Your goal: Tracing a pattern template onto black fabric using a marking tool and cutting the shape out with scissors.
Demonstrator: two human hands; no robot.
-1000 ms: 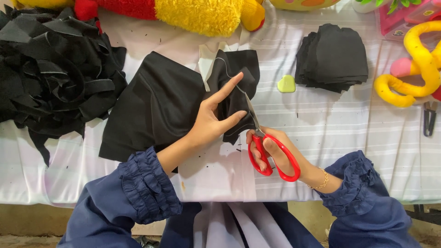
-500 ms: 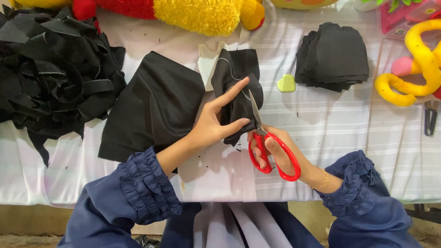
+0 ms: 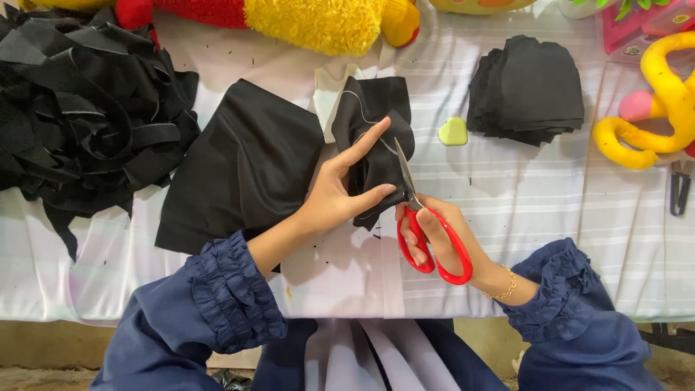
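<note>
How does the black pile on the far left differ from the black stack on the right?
The left pile is a loose tangle of strips and offcuts; the right stack is flat pieces laid neatly on each other. The left pile is much larger and spills over the table's front edge; the right stack sits well back on the table. Both are black fabric, and neither hand touches them.

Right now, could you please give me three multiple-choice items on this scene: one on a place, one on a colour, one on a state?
1. Where is the stack of cut pieces?
A. right of the scissors
B. under the left hand
C. on the floor

2. What colour are the scissor handles?
A. blue
B. red
C. green

3. What is the right hand doing?
A. resting flat
B. holding the scissors at the black fabric
C. holding a toy

Answers: 1 A, it lies at upper right; 2 B, red loops show; 3 B, fingers fill the loops.
</note>
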